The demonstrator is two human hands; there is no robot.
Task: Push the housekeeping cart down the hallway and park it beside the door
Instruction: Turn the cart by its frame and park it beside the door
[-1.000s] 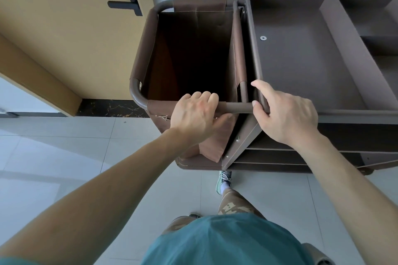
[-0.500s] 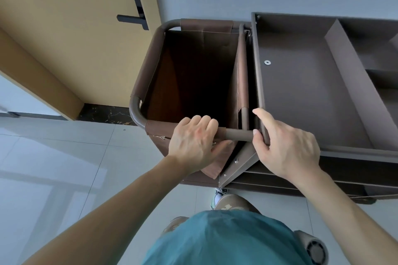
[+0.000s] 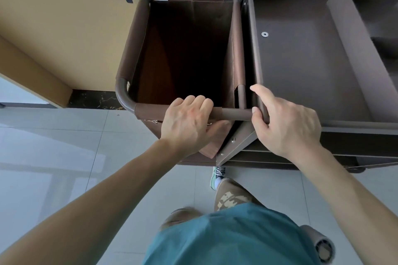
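Brown, unlabelled housekeeping cart (image 3: 301, 60) stands against the wall just right of the tan door (image 3: 64, 28), left hand (image 3: 185, 122) and right hand (image 3: 286, 122) both wrapped around its handle bar (image 3: 234, 114).

Soft daylight, glossy floor (image 3: 53, 157) glare (left), wide-angle edge bending

No text, label, brand, number or sign can be read anywhere in this view: not on the housekeeping cart (image 3: 301, 60), the door (image 3: 64, 28) or the person's clothing.
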